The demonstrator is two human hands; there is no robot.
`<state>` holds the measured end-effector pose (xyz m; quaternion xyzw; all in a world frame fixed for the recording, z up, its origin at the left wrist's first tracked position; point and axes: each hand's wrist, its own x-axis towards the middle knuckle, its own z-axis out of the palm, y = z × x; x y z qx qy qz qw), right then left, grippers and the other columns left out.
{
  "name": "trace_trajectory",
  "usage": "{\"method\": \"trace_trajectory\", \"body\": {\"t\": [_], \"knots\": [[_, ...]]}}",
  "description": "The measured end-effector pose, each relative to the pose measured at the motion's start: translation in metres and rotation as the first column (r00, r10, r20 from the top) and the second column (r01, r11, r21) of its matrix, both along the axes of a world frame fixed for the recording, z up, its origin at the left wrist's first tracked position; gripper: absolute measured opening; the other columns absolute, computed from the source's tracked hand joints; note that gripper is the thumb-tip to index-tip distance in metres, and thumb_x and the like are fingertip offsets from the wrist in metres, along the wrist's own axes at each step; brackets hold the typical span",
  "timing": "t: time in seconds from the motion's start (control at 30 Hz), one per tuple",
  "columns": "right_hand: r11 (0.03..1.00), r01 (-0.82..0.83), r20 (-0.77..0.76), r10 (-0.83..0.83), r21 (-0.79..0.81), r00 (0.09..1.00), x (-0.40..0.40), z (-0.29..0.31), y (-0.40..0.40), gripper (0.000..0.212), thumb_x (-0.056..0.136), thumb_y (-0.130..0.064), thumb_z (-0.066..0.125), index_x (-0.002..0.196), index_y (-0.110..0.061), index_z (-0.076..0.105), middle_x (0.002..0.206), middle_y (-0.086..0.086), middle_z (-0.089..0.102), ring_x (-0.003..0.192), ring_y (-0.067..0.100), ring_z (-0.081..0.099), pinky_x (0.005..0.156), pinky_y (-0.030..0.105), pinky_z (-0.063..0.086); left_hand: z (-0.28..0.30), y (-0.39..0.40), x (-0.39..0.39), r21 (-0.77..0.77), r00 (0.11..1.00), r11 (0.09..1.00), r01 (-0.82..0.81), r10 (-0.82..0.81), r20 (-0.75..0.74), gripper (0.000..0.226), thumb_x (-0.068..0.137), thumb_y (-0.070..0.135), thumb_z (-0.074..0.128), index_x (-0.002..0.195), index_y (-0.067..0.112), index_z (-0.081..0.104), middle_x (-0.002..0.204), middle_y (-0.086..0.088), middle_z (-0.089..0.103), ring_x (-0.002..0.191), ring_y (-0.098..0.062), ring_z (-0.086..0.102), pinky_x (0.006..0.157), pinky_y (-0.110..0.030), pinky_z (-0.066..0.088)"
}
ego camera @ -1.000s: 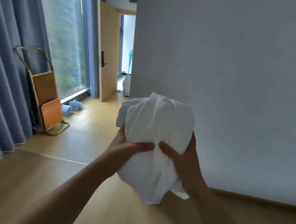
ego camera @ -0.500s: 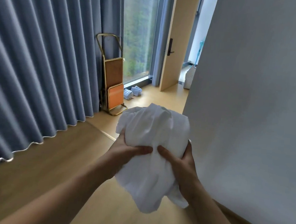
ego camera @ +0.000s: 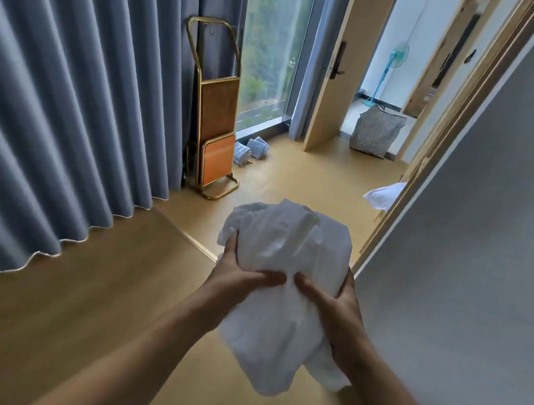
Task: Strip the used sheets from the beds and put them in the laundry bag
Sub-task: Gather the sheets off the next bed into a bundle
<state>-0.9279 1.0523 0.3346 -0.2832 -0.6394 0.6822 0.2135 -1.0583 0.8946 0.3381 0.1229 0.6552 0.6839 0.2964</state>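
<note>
Fingers (ego camera: pixel 234 248) of both hands still around the bundled sheet (ego camera: pixel 287 246); checked laundry bag (ego camera: pixel 375 132) newly in view.

The sheet (ego camera: pixel 281 262) is plain white. The curtains (ego camera: pixel 74 92) are grey-blue. The floor (ego camera: pixel 63 306) is honey-tan wood. The rack (ego camera: pixel 217 109) has a gold frame with brown and orange panels. The bag (ego camera: pixel 376 134) is black-and-white checked. The fan (ego camera: pixel 390 64) is turquoise. The door (ego camera: pixel 339 46) is pale wood.

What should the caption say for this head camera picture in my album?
Both hands, left hand and right hand, grip a bundled white sheet; checked laundry bag waits beyond the doorway.
</note>
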Motion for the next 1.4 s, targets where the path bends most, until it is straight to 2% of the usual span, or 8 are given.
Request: {"method": "trace_trajectory", "body": {"t": [0.3,0.53,0.63,0.73,0.93,1.03,1.23,1.4], "knots": [[0.997,0.076,0.043,-0.074,-0.035,0.996,-0.146,-0.017,0.090,0.100,0.052,-0.055,0.099,0.139,-0.044,0.050,0.123,-0.011,0.072,0.108,0.017,0.073,0.094,0.046,0.060,-0.021,0.096,-0.159,-0.085,0.997,0.994,0.070,-0.068,0.026,0.135,0.038,0.052,0.103,0.142,0.070,0.020,0.136,0.004,0.052,0.117,-0.027,0.063,0.094,-0.051,0.058],[0.993,0.097,-0.006,-0.097,-0.067,0.995,-0.278,-0.039,0.208,0.093,0.051,-0.055,0.097,0.133,-0.043,0.053,0.119,-0.012,0.073,0.105,0.015,0.074,0.096,0.046,0.059,-0.026,0.219,-0.291,-0.112,0.996,0.990,0.085,-0.087,-0.014,0.126,0.045,0.043,0.102,0.142,0.065,0.024,0.132,0.007,0.054,0.117,-0.024,0.062,0.096,-0.051,0.057],[0.992,0.084,-0.010,-0.086,-0.093,0.996,-0.333,-0.036,0.256,0.089,0.055,-0.051,0.096,0.133,-0.042,0.053,0.118,-0.012,0.074,0.105,0.015,0.074,0.095,0.048,0.059,-0.013,0.270,-0.345,-0.108,0.996,0.991,0.083,-0.086,-0.025,0.111,0.049,0.035,0.100,0.135,0.060,0.034,0.125,0.009,0.058,0.112,-0.020,0.064,0.096,-0.050,0.057],[0.993,0.066,-0.019,-0.068,-0.095,0.997,-0.390,-0.027,0.303,0.086,0.059,-0.047,0.095,0.133,-0.039,0.053,0.117,-0.013,0.073,0.103,0.012,0.074,0.094,0.046,0.060,-0.003,0.313,-0.399,-0.096,0.997,0.992,0.078,-0.080,-0.022,0.129,0.047,0.035,0.101,0.150,0.054,0.026,0.128,0.009,0.061,0.111,-0.018,0.067,0.095,-0.048,0.058],[0.995,0.078,0.032,-0.076,-0.062,0.997,-0.494,-0.030,0.376,0.085,0.059,-0.050,0.093,0.133,-0.041,0.052,0.113,-0.020,0.073,0.101,0.005,0.073,0.094,0.041,0.059,-0.008,0.387,-0.508,-0.118,0.995,0.988,0.097,-0.099,-0.009,0.142,0.042,0.038,0.101,0.154,0.054,0.016,0.130,0.011,0.059,0.114,-0.018,0.066,0.098,-0.047,0.057],[0.991,0.122,0.061,-0.119,-0.047,0.991,-0.546,-0.046,0.412,0.087,0.058,-0.051,0.093,0.134,-0.041,0.051,0.117,-0.017,0.072,0.101,0.005,0.073,0.093,0.040,0.059,-0.030,0.430,-0.566,-0.140,0.989,0.980,0.145,-0.146,0.001,0.132,0.047,0.038,0.101,0.147,0.061,0.018,0.128,0.011,0.059,0.115,-0.018,0.065,0.098,-0.047,0.057],[0.966,0.260,0.122,-0.259,0.007,0.958,-0.655,-0.056,0.493,0.090,0.053,-0.061,0.095,0.131,-0.042,0.054,0.121,-0.015,0.072,0.105,0.009,0.073,0.095,0.042,0.059,-0.057,0.535,-0.695,-0.114,0.960,0.953,0.281,-0.280,0.026,0.105,0.047,0.044,0.103,0.128,0.065,0.039,0.129,0.004,0.065,0.114,-0.022,0.068,0.092,-0.048,0.059],[0.934,0.356,0.136,-0.358,0.039,0.924,-0.736,-0.039,0.559,0.097,0.050,-0.066,0.097,0.133,-0.041,0.055,0.122,-0.014,0.072,0.109,0.013,0.072,0.098,0.045,0.057,-0.038,0.616,-0.791,-0.047,0.907,0.906,0.420,-0.421,-0.012,0.100,0.054,0.039,0.102,0.133,0.056,0.043,0.128,0.010,0.068,0.118,-0.018,0.067,0.096,-0.048,0.058]]}}
